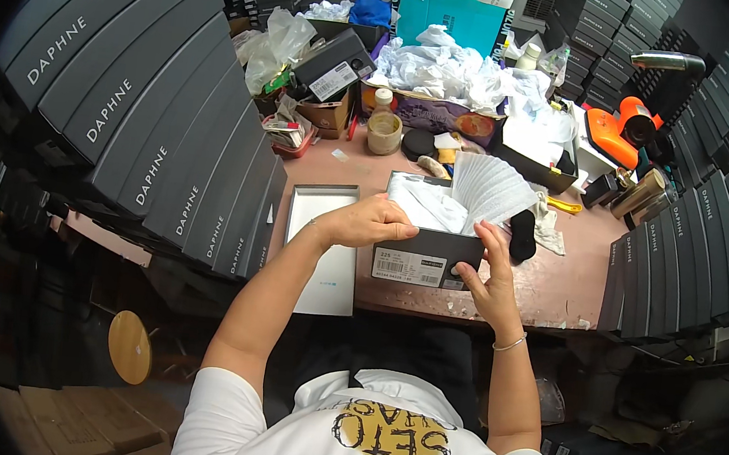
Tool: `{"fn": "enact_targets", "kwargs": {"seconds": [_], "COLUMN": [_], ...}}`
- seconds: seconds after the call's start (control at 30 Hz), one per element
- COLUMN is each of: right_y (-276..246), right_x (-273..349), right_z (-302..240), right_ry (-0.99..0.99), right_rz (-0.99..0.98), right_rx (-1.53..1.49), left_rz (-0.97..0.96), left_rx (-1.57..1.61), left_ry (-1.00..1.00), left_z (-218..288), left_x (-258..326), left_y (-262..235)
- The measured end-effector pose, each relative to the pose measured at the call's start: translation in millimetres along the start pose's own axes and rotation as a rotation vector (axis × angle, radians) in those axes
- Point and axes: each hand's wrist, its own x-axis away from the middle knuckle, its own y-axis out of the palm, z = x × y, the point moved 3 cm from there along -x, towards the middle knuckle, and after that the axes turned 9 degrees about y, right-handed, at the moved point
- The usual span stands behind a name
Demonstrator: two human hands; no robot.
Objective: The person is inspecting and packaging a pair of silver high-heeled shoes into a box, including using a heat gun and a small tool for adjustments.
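A dark grey shoe box (460, 248) without its lid stands near the table's front edge, its labelled end towards me. White tissue paper (425, 203) fills its left part, and a ribbed white foam sheet (495, 190) fans up from its right part. My left hand (367, 222) is closed at the near left corner, thumb along the rim and the other fingertips partly hidden. At the near right corner my right hand (494, 281) grips the box, thumb on the labelled end and fingers at the rim. The box lid (324, 278) lies white inside up, left of the box.
Tall stacks of grey shoe boxes (128, 105) flank the table (534, 303) on both sides. Crumpled white paper (443, 67) heaps at the back. A glue jar (384, 132), a black sponge-like piece (523, 235), a cloth (549, 225) and an orange tool (614, 138) sit around the box.
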Motion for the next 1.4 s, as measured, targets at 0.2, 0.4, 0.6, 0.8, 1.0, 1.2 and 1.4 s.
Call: {"fn": "enact_targets", "kwargs": {"seconds": [0.2,0.4,0.6,0.8,1.0,1.2,1.4], "right_y": [2,1,3,18,31,104,-7], "right_x": [-2,-3,7,92,-4,-98,-102], "right_z": [2,2,7,52,-1,118,26], "right_ry": [0.005,0.008,0.005,0.031,0.002,0.357,0.159], "right_rz": [-0.004,0.002,0.0,-0.14,-0.007,-0.389,-0.054], "right_rx": [-0.01,-0.037,0.0,0.483,0.238,0.574,0.407], "left_rz": [-0.066,-0.016,-0.071,0.016,0.337,0.066,0.127], "left_rx": [-0.004,0.006,-0.068,-0.634,-0.531,-0.692,-0.64], "left_ry": [-0.043,-0.007,-0.022,0.168,0.054,-0.045,-0.142], "left_z": [-6,-1,-3,-28,-10,-26,-29], "left_x": [-1,-2,3,58,52,29,40], "left_y": [-4,-4,4,150,154,175,172]}}
